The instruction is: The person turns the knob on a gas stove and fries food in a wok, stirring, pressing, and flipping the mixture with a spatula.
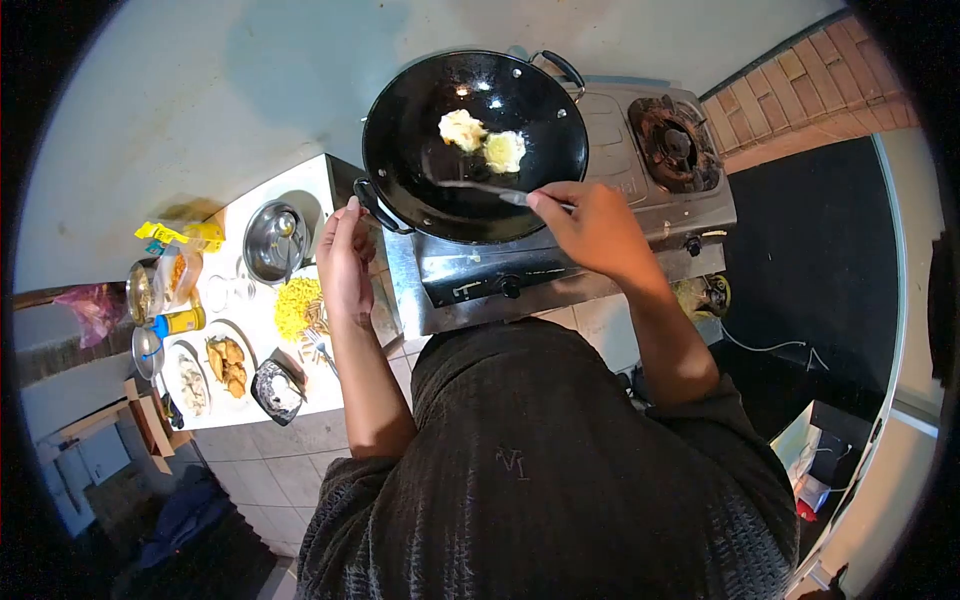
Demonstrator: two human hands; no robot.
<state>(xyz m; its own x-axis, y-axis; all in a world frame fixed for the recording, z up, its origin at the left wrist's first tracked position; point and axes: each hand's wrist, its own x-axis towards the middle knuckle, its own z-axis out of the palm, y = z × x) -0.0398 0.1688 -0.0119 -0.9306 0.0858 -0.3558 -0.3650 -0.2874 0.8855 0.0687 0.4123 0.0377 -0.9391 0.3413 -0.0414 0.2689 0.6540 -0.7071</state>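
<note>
A black wok (470, 215) with two loop handles sits on the left burner of a gas stove. Two fried eggs lie inside it, one egg (461, 130) whiter and crumpled, the other egg (505, 152) rounder with a yellowish middle. In my right hand (590, 225) is a metal spatula (480, 187), reaching over the near side of the wok with its blade apart from the eggs. My left hand (347, 260) is at the wok's left handle (380, 207), its fingertips against the outer edge of the loop; part of that grip is hidden.
A second burner (676, 143) is on the right of the stove. To the left, a white table (235, 412) bears a metal bowl (275, 242), yellow noodles (296, 308), a plate of fried pieces (228, 365), a black dish (278, 388) with white powder and a yellow-labelled jar (182, 321).
</note>
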